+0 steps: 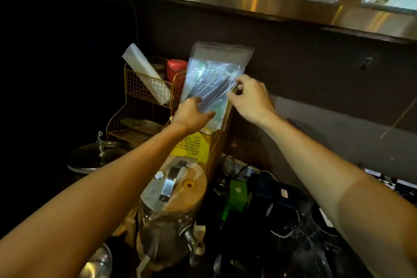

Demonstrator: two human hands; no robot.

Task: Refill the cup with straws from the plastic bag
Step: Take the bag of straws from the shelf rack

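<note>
Head view: at the centre of the frame a clear plastic bag of dark straws stands upright above a yellow box. Left hand grips the bag's lower left edge, its fingers closed on the plastic. Right hand pinches the bag's right edge. Left of the bag stands a gold wire rack; below, a wooden-lidded glass jar.

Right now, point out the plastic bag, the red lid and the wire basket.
plastic bag [216,61]: head view, clear upper part above the straws.
red lid [176,68]: head view, front face of the lid.
wire basket [140,84]: head view, front mesh wall.
</note>
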